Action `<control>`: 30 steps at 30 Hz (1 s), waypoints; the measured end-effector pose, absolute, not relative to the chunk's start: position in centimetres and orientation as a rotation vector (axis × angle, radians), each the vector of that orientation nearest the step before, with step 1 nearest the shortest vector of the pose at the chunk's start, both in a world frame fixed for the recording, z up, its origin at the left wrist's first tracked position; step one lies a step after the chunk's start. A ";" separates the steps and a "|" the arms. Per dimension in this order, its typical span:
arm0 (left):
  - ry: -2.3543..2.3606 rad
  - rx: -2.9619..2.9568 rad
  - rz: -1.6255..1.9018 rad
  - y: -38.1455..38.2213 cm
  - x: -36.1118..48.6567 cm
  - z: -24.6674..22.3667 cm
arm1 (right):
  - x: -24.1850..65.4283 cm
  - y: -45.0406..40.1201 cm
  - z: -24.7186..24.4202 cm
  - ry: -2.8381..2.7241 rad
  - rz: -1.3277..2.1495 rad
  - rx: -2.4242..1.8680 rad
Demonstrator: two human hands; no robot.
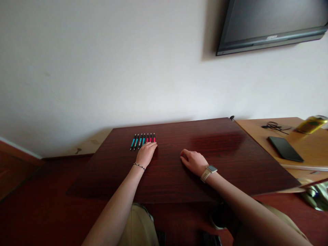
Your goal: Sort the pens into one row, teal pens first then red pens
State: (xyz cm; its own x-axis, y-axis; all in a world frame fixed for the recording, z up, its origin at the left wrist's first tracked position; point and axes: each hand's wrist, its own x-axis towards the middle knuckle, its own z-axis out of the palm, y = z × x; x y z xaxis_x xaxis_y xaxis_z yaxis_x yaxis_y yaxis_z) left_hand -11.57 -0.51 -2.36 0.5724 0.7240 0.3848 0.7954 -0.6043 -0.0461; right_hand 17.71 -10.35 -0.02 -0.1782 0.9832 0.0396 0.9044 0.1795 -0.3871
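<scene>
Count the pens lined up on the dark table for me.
7 pens lie side by side by the table's far edge: four teal on the left, three red on the right. The left hand covers their near ends, so another could be hidden.

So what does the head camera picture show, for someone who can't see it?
A person's left hand touches a row of slim blue and pink pens on a dark glossy wooden table; the right hand, wearing a watch, rests nearby.

The head camera looks forward and down from above the seated person onto the dark table [205, 143], fairly near.
</scene>
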 end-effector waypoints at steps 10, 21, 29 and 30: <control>-1.290 -2.599 -0.520 -0.5 -11.6 -2.4 | 17.7 -10.3 0.0 -2.181 0.412 -1.807; -1.325 -2.607 -0.604 -0.7 -11.4 -2.4 | 17.6 -10.4 0.2 -2.185 0.413 -1.813; -1.443 -2.506 -0.667 -1.5 -12.5 -0.4 | 17.6 -10.3 0.0 -2.187 0.394 -1.813; -1.458 -2.500 -0.659 -1.5 -12.7 -0.4 | 17.6 -10.3 0.0 -2.186 0.394 -1.813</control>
